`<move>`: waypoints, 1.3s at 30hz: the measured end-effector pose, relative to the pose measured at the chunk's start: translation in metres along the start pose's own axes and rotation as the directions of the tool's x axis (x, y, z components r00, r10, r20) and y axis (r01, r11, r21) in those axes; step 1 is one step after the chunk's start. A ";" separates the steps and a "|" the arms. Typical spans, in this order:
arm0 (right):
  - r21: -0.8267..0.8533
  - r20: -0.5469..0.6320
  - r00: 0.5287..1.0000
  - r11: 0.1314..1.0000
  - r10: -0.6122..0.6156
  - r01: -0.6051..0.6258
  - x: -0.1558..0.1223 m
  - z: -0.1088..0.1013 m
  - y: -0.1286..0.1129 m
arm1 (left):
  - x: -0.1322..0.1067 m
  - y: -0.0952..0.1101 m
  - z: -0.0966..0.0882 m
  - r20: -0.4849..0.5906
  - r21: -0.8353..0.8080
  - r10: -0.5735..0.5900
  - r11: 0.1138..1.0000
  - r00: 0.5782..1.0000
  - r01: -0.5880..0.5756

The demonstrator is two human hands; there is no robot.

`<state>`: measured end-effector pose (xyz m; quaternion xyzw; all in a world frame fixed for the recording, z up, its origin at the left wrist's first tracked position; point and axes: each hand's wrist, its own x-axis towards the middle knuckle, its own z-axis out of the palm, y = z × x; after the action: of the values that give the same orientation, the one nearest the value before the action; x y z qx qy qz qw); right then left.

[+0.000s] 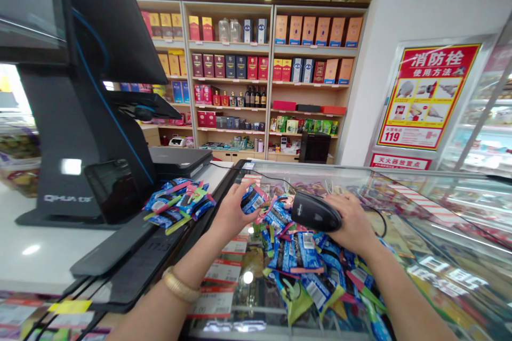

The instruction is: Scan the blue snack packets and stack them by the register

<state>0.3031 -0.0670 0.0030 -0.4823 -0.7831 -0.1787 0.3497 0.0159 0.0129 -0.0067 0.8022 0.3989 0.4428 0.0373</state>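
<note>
My left hand [236,208] grips a small blue snack packet [253,200] with pink edging, its printed side turned toward the scanner. In my right hand [352,218] is a black handheld barcode scanner [314,212], its head pointing left toward that packet. Below both hands a loose pile of blue snack packets [296,250] with green and pink edges spreads over the glass counter [256,298]. A smaller heap of similar packets [180,202] lies to the left, beside the cash register [92,117].
The scanner's cable [256,170] runs back across the counter. A flat black device [180,159] sits behind the small heap. Shelves [230,48] with boxes and bottles line the back wall. A red fire hydrant sign [430,96] hangs at right.
</note>
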 end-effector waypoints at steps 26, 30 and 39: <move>-0.143 -0.281 0.956 0.982 0.083 -0.127 -0.007 0.004 0.029 | 0.013 0.048 0.030 -0.012 -0.136 0.119 0.983 0.993 -0.120; -0.158 -0.300 0.948 0.974 0.111 -0.164 -0.010 0.006 0.038 | 0.021 0.061 0.049 0.140 -0.086 0.201 0.978 0.970 -0.190; -0.201 -0.301 0.951 0.970 0.074 -0.139 -0.012 0.011 0.042 | 0.016 0.046 0.045 0.061 0.020 0.105 0.994 0.993 -0.106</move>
<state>0.3396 -0.0482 -0.0155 -0.5280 -0.6712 -0.3138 0.4149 0.0815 0.0058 -0.0037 0.8353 0.3599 0.4152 0.0163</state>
